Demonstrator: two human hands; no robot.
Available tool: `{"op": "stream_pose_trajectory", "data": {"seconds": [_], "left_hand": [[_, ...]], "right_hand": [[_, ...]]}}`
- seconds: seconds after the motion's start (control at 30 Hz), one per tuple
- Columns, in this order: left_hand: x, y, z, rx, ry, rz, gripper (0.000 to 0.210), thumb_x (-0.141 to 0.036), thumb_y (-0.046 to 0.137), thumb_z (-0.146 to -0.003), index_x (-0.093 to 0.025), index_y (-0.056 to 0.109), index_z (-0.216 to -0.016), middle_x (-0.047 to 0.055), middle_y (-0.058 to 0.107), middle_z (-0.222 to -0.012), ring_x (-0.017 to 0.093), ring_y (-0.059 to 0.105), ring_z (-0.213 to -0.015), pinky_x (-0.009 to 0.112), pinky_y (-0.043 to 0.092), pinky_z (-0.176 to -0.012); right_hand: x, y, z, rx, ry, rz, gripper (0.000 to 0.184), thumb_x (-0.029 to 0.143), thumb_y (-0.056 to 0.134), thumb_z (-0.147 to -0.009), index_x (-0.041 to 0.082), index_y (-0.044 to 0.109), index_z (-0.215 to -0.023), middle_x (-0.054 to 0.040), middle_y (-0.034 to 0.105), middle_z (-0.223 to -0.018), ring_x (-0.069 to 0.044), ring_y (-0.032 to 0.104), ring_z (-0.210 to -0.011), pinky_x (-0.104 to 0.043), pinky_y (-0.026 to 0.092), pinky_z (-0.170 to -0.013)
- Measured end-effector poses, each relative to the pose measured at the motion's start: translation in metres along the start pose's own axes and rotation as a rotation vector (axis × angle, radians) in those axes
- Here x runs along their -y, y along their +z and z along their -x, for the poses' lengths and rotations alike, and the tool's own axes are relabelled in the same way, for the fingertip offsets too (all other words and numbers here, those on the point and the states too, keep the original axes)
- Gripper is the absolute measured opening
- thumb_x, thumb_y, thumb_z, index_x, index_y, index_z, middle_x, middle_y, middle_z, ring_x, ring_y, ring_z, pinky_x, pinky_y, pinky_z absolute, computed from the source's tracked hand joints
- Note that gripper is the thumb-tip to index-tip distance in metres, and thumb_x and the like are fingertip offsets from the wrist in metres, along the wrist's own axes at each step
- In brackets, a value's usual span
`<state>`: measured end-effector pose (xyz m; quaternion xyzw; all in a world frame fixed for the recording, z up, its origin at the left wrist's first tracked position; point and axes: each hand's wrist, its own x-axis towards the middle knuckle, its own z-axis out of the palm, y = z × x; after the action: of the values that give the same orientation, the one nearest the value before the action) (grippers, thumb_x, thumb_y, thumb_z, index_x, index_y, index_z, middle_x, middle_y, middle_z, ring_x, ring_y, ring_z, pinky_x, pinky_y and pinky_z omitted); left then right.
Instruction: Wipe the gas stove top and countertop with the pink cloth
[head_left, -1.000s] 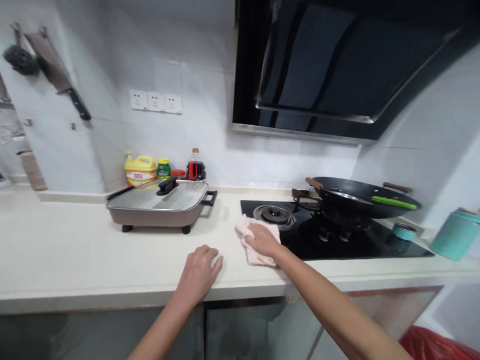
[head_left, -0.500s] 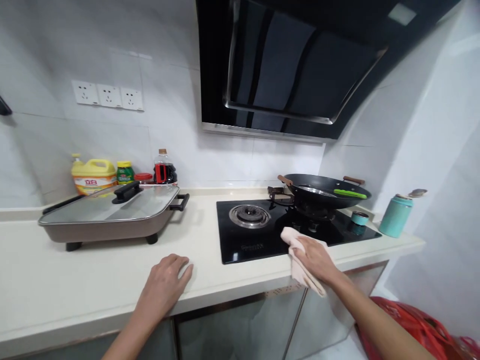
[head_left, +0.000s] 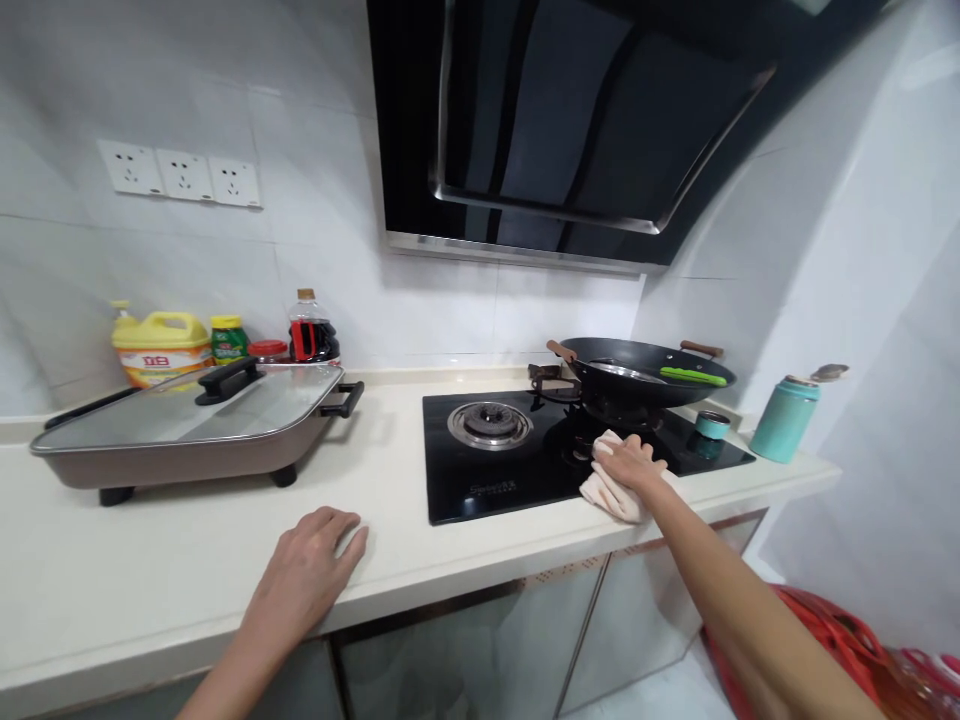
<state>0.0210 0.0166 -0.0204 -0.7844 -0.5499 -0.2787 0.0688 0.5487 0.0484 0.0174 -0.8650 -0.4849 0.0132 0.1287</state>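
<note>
Right hand and cloth have shifted right and farther in over the hob since half a second ago. The cloth's near end, then hanging over the worktop edge, is now up on it. Our read: the wipe has reached the right part of the hob's near side, short of the wok. We have the cloth bunched under the right palm, straddling the near rim; visible long axis runs roughly far to near, no clear leading end, part hidden by the fingers. Left hand: empty, loosely curled, thumb apart, resting on the worktop.
</note>
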Motion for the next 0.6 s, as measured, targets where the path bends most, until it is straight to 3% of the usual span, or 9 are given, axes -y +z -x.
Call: {"op": "stream_pose_trajectory", "data": {"seconds": [0.17, 0.33, 0.47, 0.6], "left_hand": [[-0.003, -0.004, 0.0, 0.014, 0.011, -0.017, 0.044, -0.048, 0.041, -0.1, -0.02, 0.075, -0.104, 0.011, 0.076, -0.111, 0.03, 0.069, -0.107, 0.042, 0.05, -0.096], [-0.006, -0.005, 0.0, 0.016, -0.002, -0.023, 0.044, -0.046, 0.039, -0.1, -0.021, 0.075, -0.105, 0.011, 0.076, -0.11, 0.029, 0.069, -0.105, 0.042, 0.05, -0.094], [-0.006, -0.004, 0.0, 0.021, -0.007, 0.009, 0.044, -0.046, 0.041, -0.099, -0.02, 0.076, -0.105, 0.012, 0.075, -0.11, 0.029, 0.069, -0.104, 0.043, 0.05, -0.093], [-0.004, -0.003, 0.001, 0.014, 0.002, 0.012, 0.043, -0.046, 0.041, -0.099, -0.021, 0.076, -0.105, 0.011, 0.075, -0.108, 0.029, 0.069, -0.103, 0.043, 0.05, -0.093]], "right_hand": [[0.017, -0.001, -0.005, -0.012, 0.085, 0.031, 0.052, 0.042, 0.038, -0.099, 0.023, 0.068, -0.137, -0.0196, 0.048, -0.142, -0.04, 0.046, -0.133, -0.059, 0.034, -0.108], [0.018, -0.004, 0.027, -0.004, -0.061, 0.073, 0.049, 0.043, 0.038, -0.1, 0.022, 0.067, -0.135, -0.0174, 0.051, -0.14, -0.037, 0.047, -0.131, -0.056, 0.034, -0.108], [0.039, 0.004, 0.074, -0.016, -0.32, 0.098, 0.042, 0.042, 0.043, -0.099, 0.021, 0.068, -0.125, -0.0158, 0.055, -0.131, -0.033, 0.05, -0.121, -0.047, 0.038, -0.1], [0.086, 0.016, 0.1, -0.046, -0.634, 0.079, 0.034, 0.036, 0.044, -0.1, 0.021, 0.068, -0.119, -0.0127, 0.058, -0.124, -0.028, 0.051, -0.111, -0.041, 0.038, -0.095]]}}
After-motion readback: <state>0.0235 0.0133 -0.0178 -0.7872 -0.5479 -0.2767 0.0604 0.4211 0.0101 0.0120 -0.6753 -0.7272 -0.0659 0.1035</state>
